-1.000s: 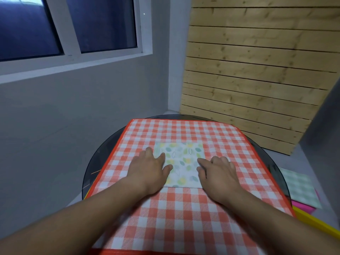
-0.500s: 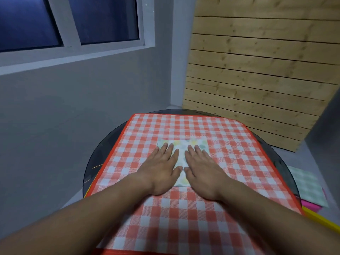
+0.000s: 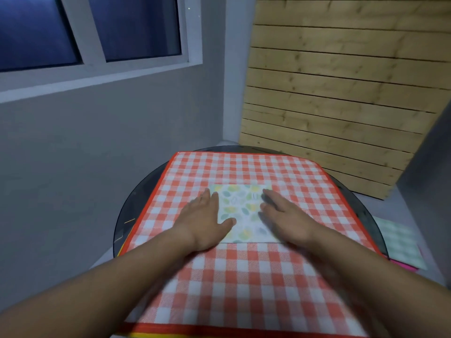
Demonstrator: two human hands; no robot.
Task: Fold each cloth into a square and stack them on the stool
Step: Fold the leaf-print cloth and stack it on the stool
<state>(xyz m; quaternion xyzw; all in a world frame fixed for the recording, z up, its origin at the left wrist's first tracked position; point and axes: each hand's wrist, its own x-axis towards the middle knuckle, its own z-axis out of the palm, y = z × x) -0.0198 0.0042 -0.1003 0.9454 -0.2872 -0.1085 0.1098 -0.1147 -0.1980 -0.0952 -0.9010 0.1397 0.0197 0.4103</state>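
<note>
Hands flat, fingers spread and holding nothing: left hand (image 3: 203,217) and right hand (image 3: 284,215) press a folded leaf-print cloth (image 3: 242,212) at the middle of a red checked cloth (image 3: 244,276). Folded cloths (image 3: 396,240) lie beyond its right edge; more folding likely remains.

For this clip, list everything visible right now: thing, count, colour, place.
leaf-print cloth: one, white with green and yellow leaves, folded, centre of checked cloth, under both hands
checked cloth: one, red and white, spread over table
round table: one, dark glass, beneath cloth
folded cloths: pale green check over pink, low at right
window: one, dark panes, upper left
wooden slat panel: one, pale, right wall
left hand: flat, fingers extended
right hand: flat, fingers extended
</note>
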